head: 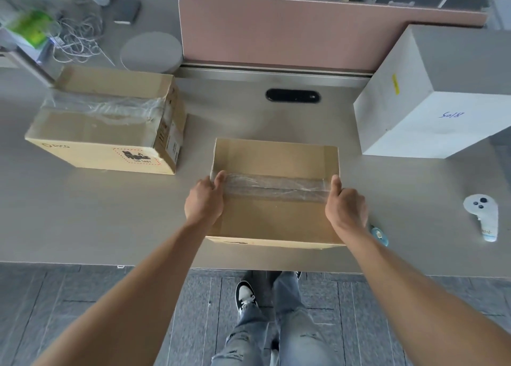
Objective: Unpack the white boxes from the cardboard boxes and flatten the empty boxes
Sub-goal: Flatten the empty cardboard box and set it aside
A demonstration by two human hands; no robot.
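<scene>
A person is standing at a grey desk (83, 222), gripping a brown cardboard box (273, 216) by its two ends. The left hand (205, 199) is grasping the left end, thumb lying on top, and the right hand (345, 204) is grasping the right end the same way. A strip of crinkled clear tape (273, 187) is running across the box's top between the thumbs, and a flap at the far side is standing open. The box is sitting near the desk's front edge, directly before the person.

To the left, well apart, a second cardboard box (110, 127) is lying taped shut, bearing a red dashed-border label reading "UN 3481" and a faint logo too blurred to read. At the far right, a white box (431, 94) is standing with blue handwriting, seen upside down, that appears to read "8105", and a small yellow sticker. A white handheld controller (484, 216) is lying near the right edge.
</scene>
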